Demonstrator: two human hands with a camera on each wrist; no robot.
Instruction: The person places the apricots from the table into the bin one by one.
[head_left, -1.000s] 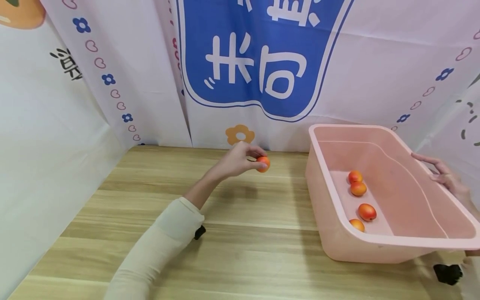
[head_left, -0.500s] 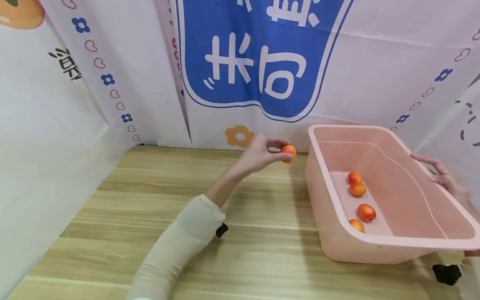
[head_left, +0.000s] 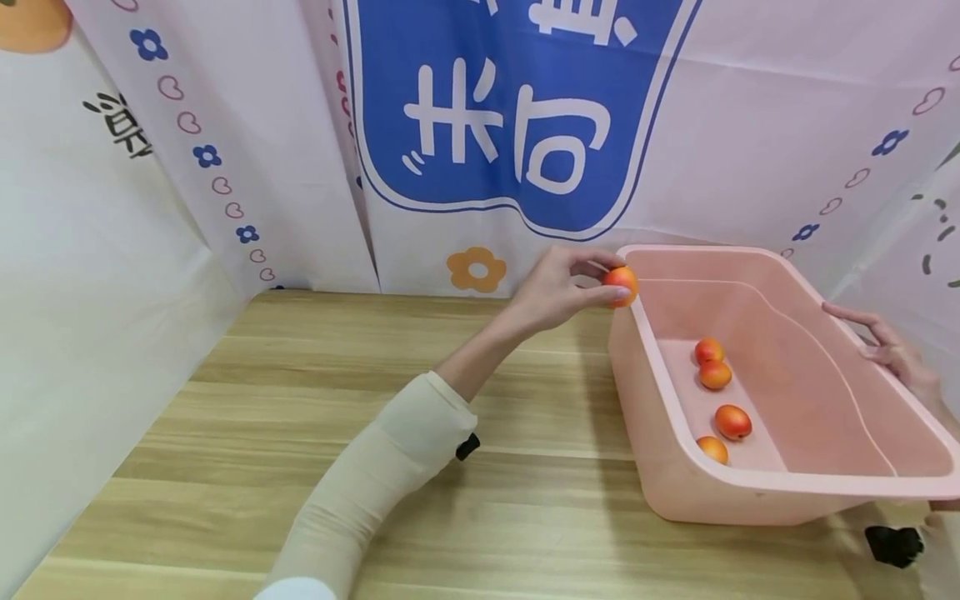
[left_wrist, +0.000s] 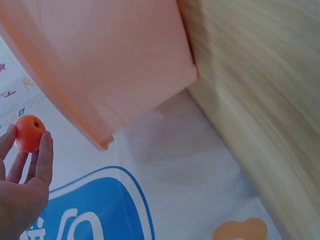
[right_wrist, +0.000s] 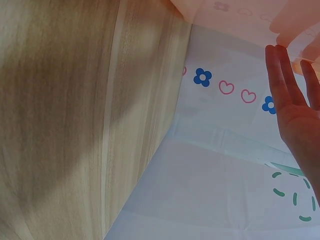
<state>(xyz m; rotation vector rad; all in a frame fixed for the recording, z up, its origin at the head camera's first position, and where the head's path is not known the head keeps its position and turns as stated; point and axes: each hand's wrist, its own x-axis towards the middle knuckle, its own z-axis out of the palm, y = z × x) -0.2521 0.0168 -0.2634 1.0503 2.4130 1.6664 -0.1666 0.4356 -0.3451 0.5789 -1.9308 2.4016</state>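
My left hand (head_left: 558,292) pinches a small orange-red apricot (head_left: 622,286) between thumb and fingertips. It hovers at the far left corner of the pink plastic bin (head_left: 641,400), overlapping the rim in the head view. In the left wrist view the apricot (left_wrist: 30,133) shows a dark stem dimple. Several similar apricots (head_left: 732,422) lie on the bin's floor along its left side. On the far side of the bin, my right hand (head_left: 900,354) touches the right rim. The right wrist view shows that hand's fingers (right_wrist: 287,80) mostly straight against the outer wall.
The bin stands on a wood-grain table (head_left: 480,500), toward the right. A white printed cloth (head_left: 750,150) with a blue sign hangs behind and along the sides. Black straps (head_left: 894,547) show at both wrists.
My left hand has carried the apricot rightward and slightly up, from over the table to the bin's left rim. The right hand and the bin have stayed in place.
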